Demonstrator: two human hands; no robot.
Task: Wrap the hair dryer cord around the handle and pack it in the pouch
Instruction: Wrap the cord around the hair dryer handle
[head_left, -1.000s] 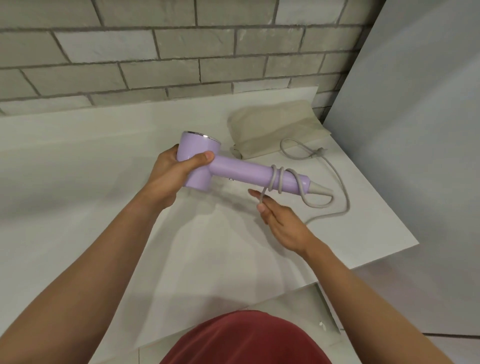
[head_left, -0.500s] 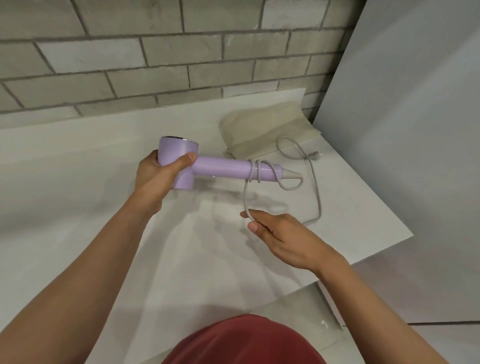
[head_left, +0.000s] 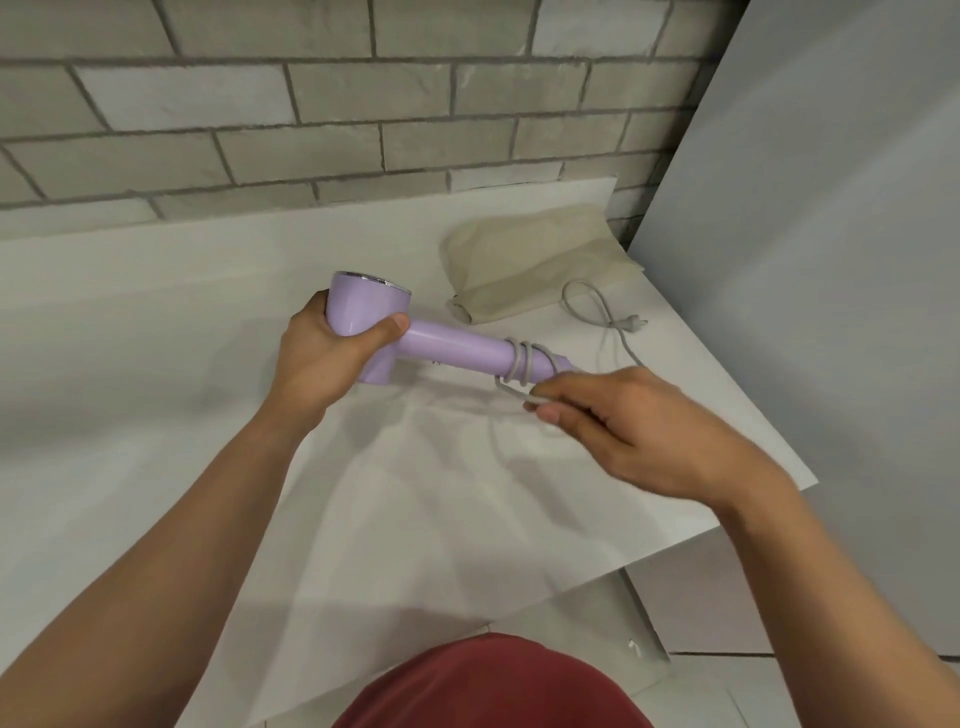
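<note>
White worktop (head_left: 156, 322) carries the beige pouch (head_left: 524, 260). Left hand (head_left: 327, 358) grip is closed around the hair dryer (head_left: 374, 322) head. Right hand (head_left: 623, 421) grip pinches the cord (head_left: 524, 364) below the handle (head_left: 462, 351).

A white countertop (head_left: 156, 389) runs along a wall of grey bricks (head_left: 311, 104) with darker mortar joints, meets a plain pale panel (head_left: 831, 260) at its right end, and overhangs a light tiled floor (head_left: 701, 696) at lower right.
</note>
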